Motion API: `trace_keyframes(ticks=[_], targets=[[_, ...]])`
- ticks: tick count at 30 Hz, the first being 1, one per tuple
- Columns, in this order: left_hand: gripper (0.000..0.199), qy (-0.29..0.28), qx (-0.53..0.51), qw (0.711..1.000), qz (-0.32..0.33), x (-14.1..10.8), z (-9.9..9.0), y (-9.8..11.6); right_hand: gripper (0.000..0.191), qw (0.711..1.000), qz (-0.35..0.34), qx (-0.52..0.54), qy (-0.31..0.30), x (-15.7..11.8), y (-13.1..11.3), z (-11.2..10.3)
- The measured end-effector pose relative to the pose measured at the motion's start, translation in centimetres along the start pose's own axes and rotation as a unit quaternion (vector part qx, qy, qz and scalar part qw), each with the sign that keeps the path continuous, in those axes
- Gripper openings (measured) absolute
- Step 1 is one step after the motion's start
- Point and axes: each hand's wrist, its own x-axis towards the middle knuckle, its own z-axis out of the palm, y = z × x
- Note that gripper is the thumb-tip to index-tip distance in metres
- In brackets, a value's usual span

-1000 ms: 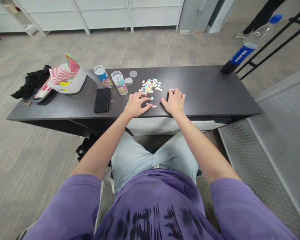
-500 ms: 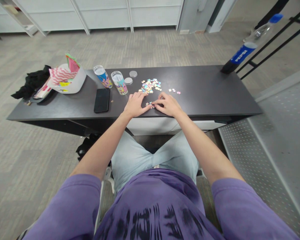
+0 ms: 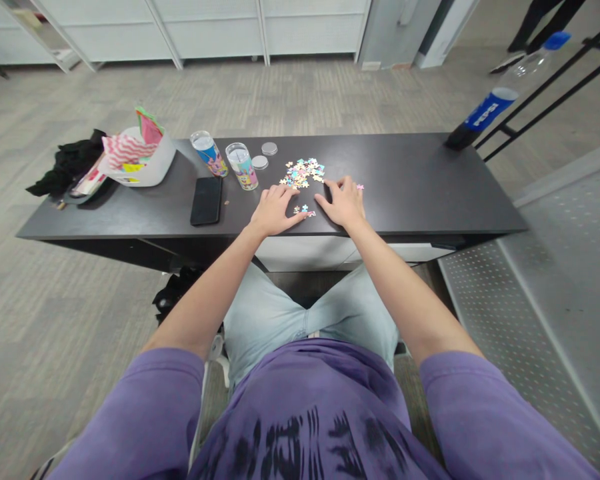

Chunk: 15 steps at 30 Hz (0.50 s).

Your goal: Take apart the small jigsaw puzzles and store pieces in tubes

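Note:
A small group of puzzle pieces [image 3: 305, 211] lies near the front edge of the dark table, between my hands. My left hand [image 3: 274, 211] rests on the table left of them, fingers stretched out and the thumb reaching to the pieces' edge. To their right is my right hand [image 3: 344, 203], open, with thumb and fingers apart and nothing visible in it. Just beyond both hands spreads a loose pile of puzzle pieces [image 3: 303, 173]. A pink puzzle piece [image 3: 361, 187] shows past my right hand, which hides the table around it.
Two clear printed canisters [image 3: 242, 167] and two round lids [image 3: 260, 162] stand left of the pile. Nearby are a black phone [image 3: 206, 201] and a white basket [image 3: 155, 170] of packets. A Pepsi bottle [image 3: 485, 113] is at the far right corner; a person's legs [image 3: 545, 27] show beyond.
My right hand has drawn away from the small group of pieces, rightward and up, and its fingers have opened. It covers the loose pieces at right. My left hand stays nearly still.

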Motion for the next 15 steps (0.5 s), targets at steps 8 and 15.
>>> trace_keyframes(ticks=[8,15], targets=[[0.058,0.004,-0.004,1.0,-0.004,0.05,0.07,0.04,0.014,0.999,-0.03,0.031,-0.002,-0.2,0.06,-0.44],[0.06,0.005,-0.003,1.0,-0.001,0.08,0.1,-0.07,0.01,0.998,-0.015,0.053,-0.006,0.27,0.18,-0.44]])
